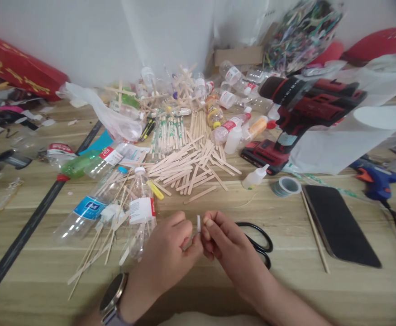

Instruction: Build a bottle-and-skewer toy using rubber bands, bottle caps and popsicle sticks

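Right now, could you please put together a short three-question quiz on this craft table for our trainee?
1. True or false: both hands pinch the small white piece together.
2. What lies on the table just right of the right hand? A) black scissors B) a stapler C) a paintbrush
3. Fill in: the red and black power tool behind the stick pile is a cordless ____.

Key:
1. True: left hand and right hand meet on it.
2. A, the black scissors.
3. Drill.
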`<state>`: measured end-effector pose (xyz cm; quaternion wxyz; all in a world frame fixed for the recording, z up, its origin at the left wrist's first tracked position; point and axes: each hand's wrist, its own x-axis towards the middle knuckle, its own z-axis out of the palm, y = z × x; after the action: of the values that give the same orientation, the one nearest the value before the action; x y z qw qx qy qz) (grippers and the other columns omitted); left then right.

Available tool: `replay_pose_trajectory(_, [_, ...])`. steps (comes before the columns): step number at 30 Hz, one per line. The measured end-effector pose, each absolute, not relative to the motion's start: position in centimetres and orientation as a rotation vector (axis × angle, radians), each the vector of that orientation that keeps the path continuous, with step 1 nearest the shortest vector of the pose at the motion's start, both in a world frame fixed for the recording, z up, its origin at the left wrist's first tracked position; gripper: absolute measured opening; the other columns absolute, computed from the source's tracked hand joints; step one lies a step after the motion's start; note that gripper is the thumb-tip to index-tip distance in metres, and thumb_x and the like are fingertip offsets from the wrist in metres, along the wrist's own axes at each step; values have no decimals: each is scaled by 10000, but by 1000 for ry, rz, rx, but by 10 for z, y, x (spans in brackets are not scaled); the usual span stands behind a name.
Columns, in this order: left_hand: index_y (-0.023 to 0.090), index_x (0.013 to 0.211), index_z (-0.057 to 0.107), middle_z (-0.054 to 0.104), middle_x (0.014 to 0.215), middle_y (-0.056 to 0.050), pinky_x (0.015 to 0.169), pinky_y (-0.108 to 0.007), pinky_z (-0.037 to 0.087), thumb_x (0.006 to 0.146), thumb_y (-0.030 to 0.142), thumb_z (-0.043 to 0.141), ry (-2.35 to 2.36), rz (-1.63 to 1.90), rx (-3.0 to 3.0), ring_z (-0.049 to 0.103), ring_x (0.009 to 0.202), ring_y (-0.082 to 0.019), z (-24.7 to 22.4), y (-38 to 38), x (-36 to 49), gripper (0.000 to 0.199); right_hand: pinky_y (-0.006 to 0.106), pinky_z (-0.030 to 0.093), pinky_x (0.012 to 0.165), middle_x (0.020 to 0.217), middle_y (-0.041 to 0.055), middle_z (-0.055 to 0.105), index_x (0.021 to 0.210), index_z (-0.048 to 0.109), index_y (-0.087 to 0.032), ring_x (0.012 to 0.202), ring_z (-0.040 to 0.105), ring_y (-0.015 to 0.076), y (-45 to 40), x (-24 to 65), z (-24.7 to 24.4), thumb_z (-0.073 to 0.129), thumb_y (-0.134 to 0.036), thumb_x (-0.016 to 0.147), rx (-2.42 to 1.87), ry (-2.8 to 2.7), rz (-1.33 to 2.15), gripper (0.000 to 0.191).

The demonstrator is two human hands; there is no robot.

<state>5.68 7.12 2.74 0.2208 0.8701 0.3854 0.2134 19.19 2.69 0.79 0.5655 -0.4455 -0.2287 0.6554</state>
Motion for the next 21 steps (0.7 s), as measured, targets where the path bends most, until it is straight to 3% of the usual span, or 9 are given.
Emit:
replay_pose_trajectory(7, [224,640,209,491,788,0,561,-201,358,799,31,433,1069,700,2124,463,629,-94,22,57,66,336,189,347,482,613,-77,450,721,490,-199,521,401,65,21,191,8,672,-571,824,-1069,-585,1473,426])
replay_pose_trajectory(15, [207,629,240,437,729,27,519,-197,310,816,-9,428,1001,832,2274,420,579,-83,20,53,68,343,216,384,498,636,-56,454,773,491,-214,540,416,96,17,191,8,544,-614,890,-1175,-823,1271,420])
replay_pose_trajectory(21, [205,620,317,473,705,4,539,-238,312,875,27,423,963,746,2440,447,597,-115,21,55,69,328,233,368,501,638,-51,436,767,487,-217,544,397,109,15,193,4,457,-496,962,-1273,-997,1126,342])
